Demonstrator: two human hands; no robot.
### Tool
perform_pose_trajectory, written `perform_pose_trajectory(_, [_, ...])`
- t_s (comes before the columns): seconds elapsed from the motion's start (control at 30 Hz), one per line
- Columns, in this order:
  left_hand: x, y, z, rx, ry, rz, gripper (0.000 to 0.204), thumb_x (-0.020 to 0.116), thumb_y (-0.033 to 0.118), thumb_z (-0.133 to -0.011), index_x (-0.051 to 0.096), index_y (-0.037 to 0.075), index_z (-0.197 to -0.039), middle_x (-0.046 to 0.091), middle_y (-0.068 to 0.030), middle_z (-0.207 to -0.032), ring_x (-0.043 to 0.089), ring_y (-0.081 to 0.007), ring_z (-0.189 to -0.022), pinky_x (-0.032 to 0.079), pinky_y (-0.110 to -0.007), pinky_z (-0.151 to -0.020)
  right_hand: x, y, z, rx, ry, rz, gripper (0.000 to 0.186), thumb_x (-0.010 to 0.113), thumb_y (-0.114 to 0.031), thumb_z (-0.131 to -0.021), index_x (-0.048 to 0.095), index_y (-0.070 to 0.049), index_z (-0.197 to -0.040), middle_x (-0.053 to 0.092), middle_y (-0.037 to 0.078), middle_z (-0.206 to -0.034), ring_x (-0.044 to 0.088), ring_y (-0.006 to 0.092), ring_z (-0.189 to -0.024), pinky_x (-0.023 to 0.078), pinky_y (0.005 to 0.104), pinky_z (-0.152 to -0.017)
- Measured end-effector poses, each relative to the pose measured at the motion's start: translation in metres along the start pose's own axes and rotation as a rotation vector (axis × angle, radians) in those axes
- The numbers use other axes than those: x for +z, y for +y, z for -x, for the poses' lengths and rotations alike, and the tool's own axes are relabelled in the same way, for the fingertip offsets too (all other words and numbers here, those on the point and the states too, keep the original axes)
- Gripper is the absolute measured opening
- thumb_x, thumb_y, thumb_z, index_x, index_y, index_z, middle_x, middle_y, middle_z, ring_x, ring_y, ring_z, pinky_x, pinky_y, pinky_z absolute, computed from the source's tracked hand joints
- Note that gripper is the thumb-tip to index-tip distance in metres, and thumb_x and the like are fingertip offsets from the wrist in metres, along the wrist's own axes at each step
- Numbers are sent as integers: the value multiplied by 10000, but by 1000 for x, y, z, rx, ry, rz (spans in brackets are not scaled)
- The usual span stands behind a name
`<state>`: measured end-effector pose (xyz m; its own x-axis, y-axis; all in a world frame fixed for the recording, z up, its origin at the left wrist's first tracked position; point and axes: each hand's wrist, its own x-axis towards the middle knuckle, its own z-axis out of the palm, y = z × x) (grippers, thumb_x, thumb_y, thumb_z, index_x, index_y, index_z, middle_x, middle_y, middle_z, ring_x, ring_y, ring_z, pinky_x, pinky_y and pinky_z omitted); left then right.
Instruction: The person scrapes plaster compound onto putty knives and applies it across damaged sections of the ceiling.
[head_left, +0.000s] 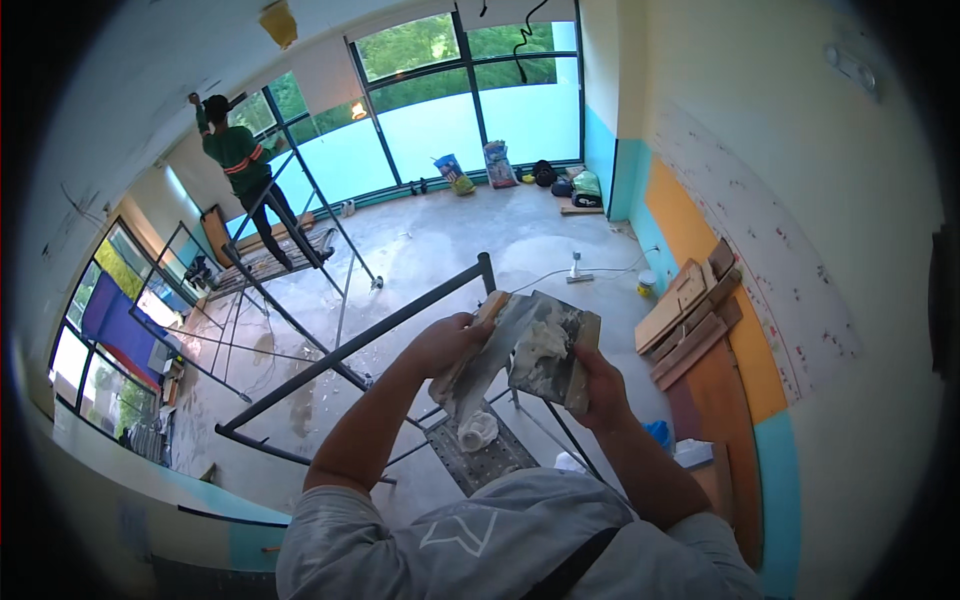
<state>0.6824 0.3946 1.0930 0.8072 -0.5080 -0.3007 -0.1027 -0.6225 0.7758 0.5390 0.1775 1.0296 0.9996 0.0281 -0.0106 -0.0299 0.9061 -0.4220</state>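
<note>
Both of my arms reach forward, above a scaffold platform (483, 455). My left hand (445, 343) is closed on the wooden edge of a broad putty knife (478, 372) with a grey, smeared metal blade. My right hand (601, 388) grips a second broad blade (532, 380), darker and wood-edged, by its right side. A lump of white putty (541, 342) lies across its face. The two blades are side by side, the left one tilted towards the putty; whether their edges touch I cannot tell. On the platform below sits a whitish translucent bag or tub (477, 432).
A dark scaffold rail (365, 345) runs close in front of me. Another person (240, 160) stands on a farther scaffold, one arm raised to the ceiling. Wooden boards (690, 310) lean at the right wall. Sacks (498, 165) stand by the windows; a small bucket (646, 283) is on the floor.
</note>
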Motion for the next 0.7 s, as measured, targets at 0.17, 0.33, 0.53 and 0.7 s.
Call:
perform_pose_trajectory(0.17, [-27, 1, -8, 28, 224, -84, 661, 604, 505, -842, 552, -33, -1222, 647, -216, -1086, 641, -285, -981, 473, -371, -892, -11, 0, -16, -191, 127, 60, 388, 503, -172, -972, 393, -77, -1331, 552, 99, -1199, 602, 252, -1061, 541, 400, -873])
perform_pose_trajectory(0.33, [-46, 25, 9, 287, 427, 16, 614, 692, 336, -817, 471, -32, -1256, 638, -222, -1116, 653, -300, -975, 504, -373, -851, 2, 0, -42, -409, 269, 305, 380, 535, -103, -953, 402, -67, -1307, 541, 86, -1194, 582, 192, -1034, 515, 360, -876])
perform_pose_trajectory(0.53, [-49, 49, 16, 453, 524, -162, 535, 689, 262, -822, 462, 27, -1245, 651, -237, -997, 651, -384, -956, 519, -413, -806, 5, 8, -76, -656, 140, 517, 416, 555, -95, -940, 391, -46, -1319, 529, 83, -1211, 541, 152, -1065, 462, 322, -919])
perform_pose_trajectory(0.7, [-65, 27, 18, 585, 827, -240, 497, 686, 202, -845, 445, -6, -1226, 641, -234, -1004, 652, -379, -913, 520, -423, -776, 25, 7, -76, -590, -75, 583, 433, 518, -157, -968, 360, -66, -1361, 517, 81, -1233, 532, 187, -1114, 459, 360, -946])
